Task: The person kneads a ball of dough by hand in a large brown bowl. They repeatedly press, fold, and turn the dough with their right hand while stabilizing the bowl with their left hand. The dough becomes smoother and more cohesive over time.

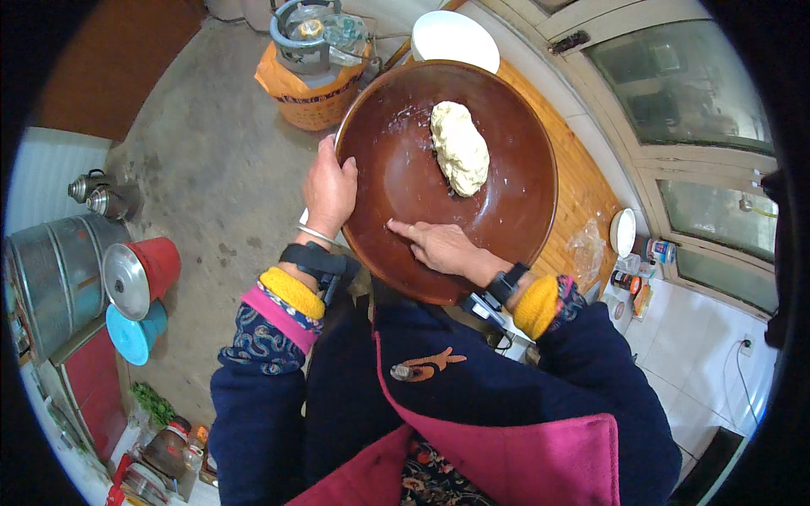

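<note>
A large brown basin [405, 164] is tilted in front of me, with a pale oblong lump of dough [460, 149] lying against its far inner wall. White flour smears and small crumbs cling to the inside. My left hand [331, 188] grips the basin's left rim, thumb over the edge and the other fingers hidden behind it. Inside the near part of the basin is my right hand [443, 248], its index finger extended towards the left and touching or almost touching the inner surface. The other fingers are curled, and nothing shows in that hand. The dough lies apart from both hands.
Behind the basin, a white bowl [455, 39] stands on a wooden board [585, 196]. A gas cylinder [304, 47] and an orange sack [316, 101] are at the far left. Jars [625, 282] sit by the windows at right. Red [163, 269] and blue buckets [136, 332] stand left.
</note>
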### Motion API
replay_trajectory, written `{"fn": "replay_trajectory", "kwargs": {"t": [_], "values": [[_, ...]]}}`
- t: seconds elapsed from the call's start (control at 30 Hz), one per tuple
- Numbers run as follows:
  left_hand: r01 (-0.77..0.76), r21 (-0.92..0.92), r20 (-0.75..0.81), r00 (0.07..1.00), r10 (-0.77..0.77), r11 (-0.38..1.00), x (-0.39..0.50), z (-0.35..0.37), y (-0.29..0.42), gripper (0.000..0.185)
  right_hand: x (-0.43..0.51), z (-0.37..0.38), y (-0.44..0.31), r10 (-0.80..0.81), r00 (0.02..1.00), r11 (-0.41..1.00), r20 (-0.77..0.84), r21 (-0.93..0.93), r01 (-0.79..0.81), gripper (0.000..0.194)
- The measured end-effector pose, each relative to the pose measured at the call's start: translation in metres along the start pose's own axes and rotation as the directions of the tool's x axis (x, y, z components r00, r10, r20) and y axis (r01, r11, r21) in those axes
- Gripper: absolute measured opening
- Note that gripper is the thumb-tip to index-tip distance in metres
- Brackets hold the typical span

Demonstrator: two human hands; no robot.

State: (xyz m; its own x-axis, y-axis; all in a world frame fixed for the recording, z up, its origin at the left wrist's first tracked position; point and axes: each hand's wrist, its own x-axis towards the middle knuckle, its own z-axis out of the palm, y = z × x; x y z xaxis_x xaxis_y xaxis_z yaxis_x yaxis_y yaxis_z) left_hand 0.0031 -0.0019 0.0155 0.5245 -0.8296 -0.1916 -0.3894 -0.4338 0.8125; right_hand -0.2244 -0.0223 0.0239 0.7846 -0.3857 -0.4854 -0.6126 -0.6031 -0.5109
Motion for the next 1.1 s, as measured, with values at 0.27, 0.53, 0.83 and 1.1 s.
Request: {"fn": "replay_trajectory", "kwargs": {"t": [0.27,0.53,0.83,1.1], "values": [[0.003,0.011,0.000,1.000,-0.003,1.000,0.000,0.001,0.002,0.044,0.005,-0.059,0.068,0.357,0.819,0.861,-0.449,-0.182,-0.475,0.041],[-0.033,-0.007,-0.053,0.998,0.032,0.999,-0.001,0.000,0.004,0.043,0.000,-0.054,0.063,0.244,0.824,0.903,-0.511,-0.191,-0.385,0.046],[-0.034,-0.032,-0.045,0.998,0.033,0.999,0.001,0.005,-0.005,0.044,0.006,0.043,-0.007,-0.038,0.997,0.987,-0.068,0.155,0.048,0.046],[0.024,-0.002,0.023,0.999,-0.024,1.000,0.002,0.001,0.001,0.043,0.000,0.031,-0.006,0.006,0.992,0.978,0.127,0.208,-0.033,0.046]]}}
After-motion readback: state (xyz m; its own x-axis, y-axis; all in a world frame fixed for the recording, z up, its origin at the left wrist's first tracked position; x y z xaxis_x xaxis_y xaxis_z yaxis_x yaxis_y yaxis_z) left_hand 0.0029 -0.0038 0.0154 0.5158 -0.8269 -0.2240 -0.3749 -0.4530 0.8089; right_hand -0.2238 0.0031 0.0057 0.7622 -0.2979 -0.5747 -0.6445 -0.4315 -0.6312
